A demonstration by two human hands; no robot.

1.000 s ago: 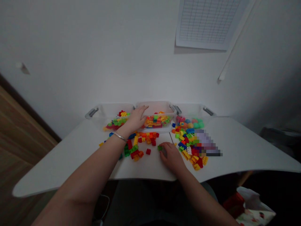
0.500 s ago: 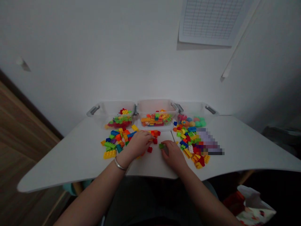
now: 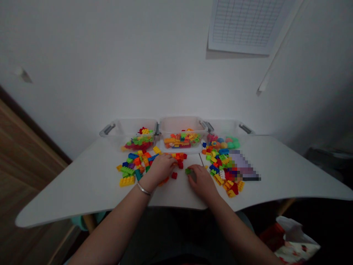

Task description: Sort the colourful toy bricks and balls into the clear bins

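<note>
My left hand [image 3: 160,168] lies palm down on a scatter of coloured bricks [image 3: 138,165] at the table's middle, fingers curled over some of them; what it grips is hidden. My right hand [image 3: 202,180] rests just to its right, fingers curled around a green brick [image 3: 188,171] that shows at its fingertips. A single red brick [image 3: 174,175] lies between the two hands. Three clear bins stand at the back: the left bin [image 3: 132,129], the middle bin [image 3: 182,125] and the right bin [image 3: 228,129], each holding coloured pieces.
A second heap of bricks [image 3: 223,173] lies right of my right hand, beside a blurred patch. The white table [image 3: 82,187] stands against a white wall. A wooden panel [image 3: 16,154] is at the left, a patterned bag [image 3: 292,243] on the floor at the right.
My left hand has drawn back from the middle bin to the loose bricks on the table and settled there. My right hand has stayed in place on the green brick.
</note>
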